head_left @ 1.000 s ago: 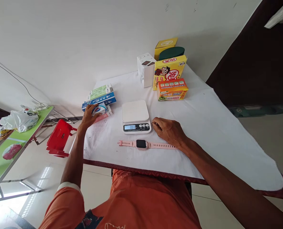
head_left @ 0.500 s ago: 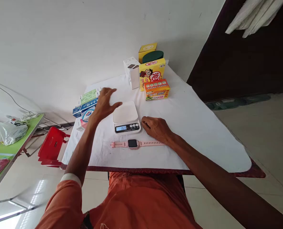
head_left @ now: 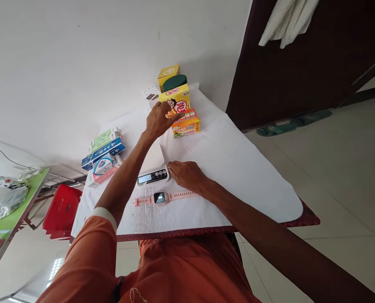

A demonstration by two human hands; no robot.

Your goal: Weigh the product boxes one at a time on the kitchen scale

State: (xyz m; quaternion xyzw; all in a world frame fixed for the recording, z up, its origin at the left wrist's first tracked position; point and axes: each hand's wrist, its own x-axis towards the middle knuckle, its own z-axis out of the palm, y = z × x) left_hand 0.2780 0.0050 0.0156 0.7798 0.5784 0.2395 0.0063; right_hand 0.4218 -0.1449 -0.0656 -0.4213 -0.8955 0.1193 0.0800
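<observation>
My left hand (head_left: 160,120) is over the far part of the table, thumb and fingers apart and holding nothing. It overlaps the left end of an orange box (head_left: 187,127) and the front of a yellow carton (head_left: 182,94); contact cannot be made out. My right hand (head_left: 187,174) rests on the cloth with fingers curled together, against or just beside the right edge of a white digital kitchen scale (head_left: 154,162). The scale's display is lit, and my left forearm hides part of its plate. In front of the scale lies a pink-strapped smartwatch (head_left: 160,198), screen up.
Behind the orange box stand a white box (head_left: 150,92), a dark green lid (head_left: 174,81) and a yellow box (head_left: 168,75). At the left, a blue box (head_left: 111,147) lies among several small boxes. A red chair (head_left: 61,210) stands left of the white-clothed table (head_left: 238,181).
My left hand has moved from above the scale's left side rightward and away from me to the orange box. My right hand stays beside the scale. The whole view has shifted.
</observation>
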